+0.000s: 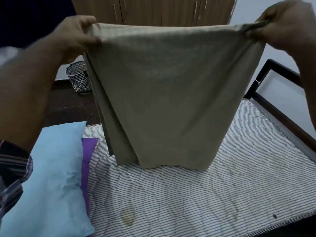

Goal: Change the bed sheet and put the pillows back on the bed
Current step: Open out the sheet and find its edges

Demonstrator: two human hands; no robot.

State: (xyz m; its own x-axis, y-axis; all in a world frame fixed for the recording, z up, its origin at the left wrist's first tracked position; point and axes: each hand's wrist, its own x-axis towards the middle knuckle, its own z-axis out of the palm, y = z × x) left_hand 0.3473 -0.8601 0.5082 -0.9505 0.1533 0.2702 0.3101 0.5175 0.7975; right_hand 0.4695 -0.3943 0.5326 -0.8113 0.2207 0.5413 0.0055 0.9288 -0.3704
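**Folded sheet held up over bare mattress**

An olive-beige bed sheet point(164, 93), still folded in layers, hangs upright above the mattress point(196, 194), its top edge stretched taut and its bottom hem just above the surface. The mattress is bare, quilted, white with thin dark stripes and some yellowish stains. A light blue pillow point(53, 177) lies on the mattress's left end, over something purple point(88, 151).

Dim, flat indoor light, soft grainy picture, both hands motion-blurred, wide-angle bending at the edges.
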